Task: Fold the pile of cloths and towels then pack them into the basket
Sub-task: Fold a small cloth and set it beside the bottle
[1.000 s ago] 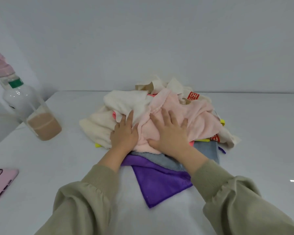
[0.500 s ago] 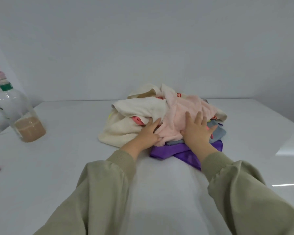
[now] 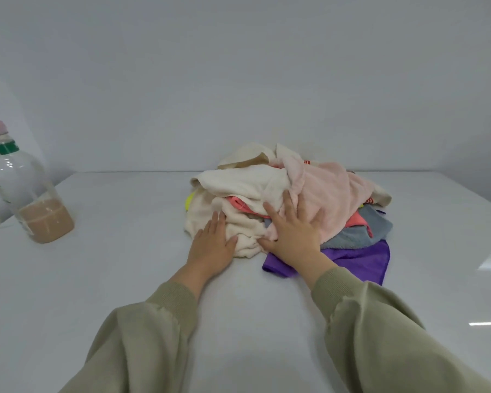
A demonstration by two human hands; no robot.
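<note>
Pile of cloths and towels (image 3: 291, 191) sits unfolded at bench (image 3: 125, 279) centre, toward far edge. Cream towel (image 3: 238, 181) and pink towel (image 3: 330, 194) on top; grey cloth (image 3: 362, 232) and purple cloth (image 3: 362, 259) at bottom, near right. Left hand (image 3: 211, 246): fingers straight and together, flat on bench, fingertips against cream towel's near edge. Right hand (image 3: 292, 236): fingers spread, palm down, pressing pile's near side on pink towel. Neither grips cloth. Bottle (image 3: 26, 194) with brown liquid stands far left, well apart from pile.
</note>
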